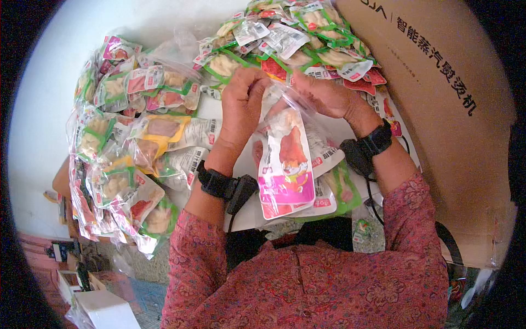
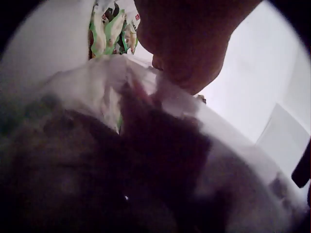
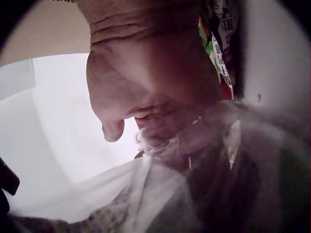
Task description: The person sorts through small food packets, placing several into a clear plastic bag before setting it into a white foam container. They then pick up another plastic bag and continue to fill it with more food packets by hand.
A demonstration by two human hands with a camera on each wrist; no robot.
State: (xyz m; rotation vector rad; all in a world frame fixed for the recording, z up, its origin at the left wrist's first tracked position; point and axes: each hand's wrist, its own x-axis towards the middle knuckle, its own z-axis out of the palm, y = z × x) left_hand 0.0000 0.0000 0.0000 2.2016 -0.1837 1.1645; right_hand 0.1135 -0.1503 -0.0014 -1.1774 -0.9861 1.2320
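Observation:
In the head view a clear plastic bag [image 1: 315, 118] hangs in front of the person's chest, with several food packets inside. The foremost packet [image 1: 287, 164] is white and pink with a picture of meat on it. The left hand [image 1: 241, 101], fingers curled, grips the bag's top edge from the left. Across from it, the right hand [image 1: 327, 97] holds the other side of the top. In the right wrist view, crumpled plastic [image 3: 160, 145] bunches at that hand's curled fingers, while the thumb stands apart. The left wrist view is dark, with cloudy plastic [image 2: 107, 80] below the hand.
Filled clear bags of packets [image 1: 112, 175] are piled along the left side. A heap of loose green-edged packets [image 1: 290, 38] lies at the back. A large cardboard box [image 1: 433, 109] stands at the right, and the white tabletop [image 1: 246, 216] shows beneath the held bag.

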